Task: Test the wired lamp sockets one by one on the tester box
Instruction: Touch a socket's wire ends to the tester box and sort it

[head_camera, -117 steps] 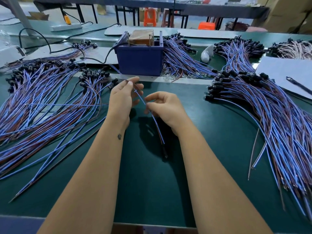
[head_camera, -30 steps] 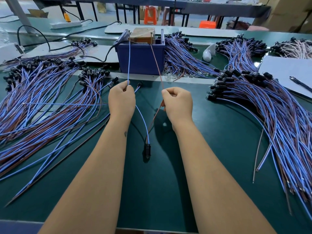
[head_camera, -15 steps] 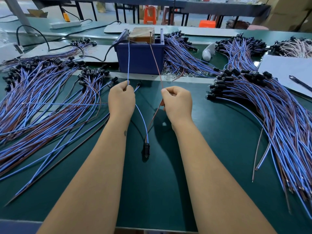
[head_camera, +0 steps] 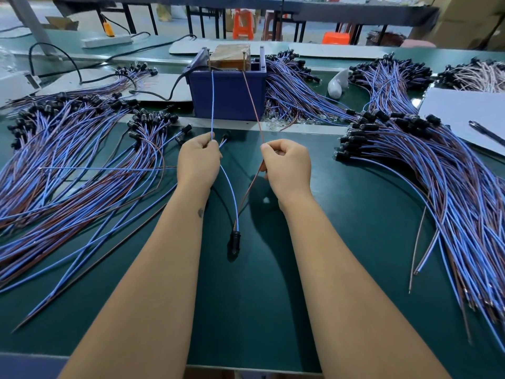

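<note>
socket [head_camera: 234, 240]: black, on tabletop [head_camera: 341, 242] at 6 o'clock of tester box [head_camera: 229, 95]
left hand [head_camera: 198, 161]: pinches blue lead [head_camera: 212, 105]
right hand [head_camera: 287, 165]: pinches brown lead [head_camera: 252, 105]
lead tips: contact at box top hard to make out

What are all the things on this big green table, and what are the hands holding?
Tester box: one, dark blue with a brown block on top, far middle of the table.
Socket: one, black, lying on the table between the forearms.
Blue wire: one, runs from the socket through the left hand up to the box.
Brown wire: one, runs from the socket through the right hand up to the box.
Left wire pile: many, blue and brown with black sockets, left side.
Right wire pile: many, same colours, right side.
Paper: one sheet, white, far right, with a pen on it.
Power strip: one, white, far left.
Table: one, green.
Left hand: pinches the blue wire.
Right hand: pinches the brown wire.
</note>
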{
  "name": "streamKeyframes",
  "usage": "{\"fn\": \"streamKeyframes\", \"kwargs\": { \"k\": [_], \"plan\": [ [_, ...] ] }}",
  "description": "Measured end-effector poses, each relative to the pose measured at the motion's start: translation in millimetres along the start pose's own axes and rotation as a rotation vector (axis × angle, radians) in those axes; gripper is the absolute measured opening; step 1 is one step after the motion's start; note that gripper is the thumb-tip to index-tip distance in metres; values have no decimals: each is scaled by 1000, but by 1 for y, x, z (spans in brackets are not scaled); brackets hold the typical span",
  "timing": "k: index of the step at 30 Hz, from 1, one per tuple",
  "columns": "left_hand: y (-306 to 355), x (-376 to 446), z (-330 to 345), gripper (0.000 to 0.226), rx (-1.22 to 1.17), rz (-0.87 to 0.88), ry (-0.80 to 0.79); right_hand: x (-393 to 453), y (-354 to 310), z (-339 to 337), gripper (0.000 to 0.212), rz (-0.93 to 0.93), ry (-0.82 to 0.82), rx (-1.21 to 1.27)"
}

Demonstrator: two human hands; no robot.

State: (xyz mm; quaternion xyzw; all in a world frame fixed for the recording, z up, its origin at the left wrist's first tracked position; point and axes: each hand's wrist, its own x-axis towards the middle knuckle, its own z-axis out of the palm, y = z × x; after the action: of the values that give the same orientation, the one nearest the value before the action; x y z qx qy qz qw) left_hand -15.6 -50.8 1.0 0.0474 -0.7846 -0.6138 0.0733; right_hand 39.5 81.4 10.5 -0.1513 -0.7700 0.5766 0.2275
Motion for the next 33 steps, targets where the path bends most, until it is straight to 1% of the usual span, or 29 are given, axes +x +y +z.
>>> {"fn": "streamKeyframes", "kwargs": {
  "k": [4, 8, 14, 33],
  "plan": [
    [-2, 4, -1, 36, -12, -45, -31, -1, 2, 0, 17, 1, -1, -10],
    [2, 2, -2, 37, -63, -39, -34, 0, 1, 0, 16, -4, -3, 5],
    [5, 8, -3, 37, -112, -73, -27, 0, 2, -1, 17, -13, -2, 4],
    [-1, 9, 0, 38, -72, -63, 2, -2, 0, -1, 16, -12, -14, 10]
  ]
}}
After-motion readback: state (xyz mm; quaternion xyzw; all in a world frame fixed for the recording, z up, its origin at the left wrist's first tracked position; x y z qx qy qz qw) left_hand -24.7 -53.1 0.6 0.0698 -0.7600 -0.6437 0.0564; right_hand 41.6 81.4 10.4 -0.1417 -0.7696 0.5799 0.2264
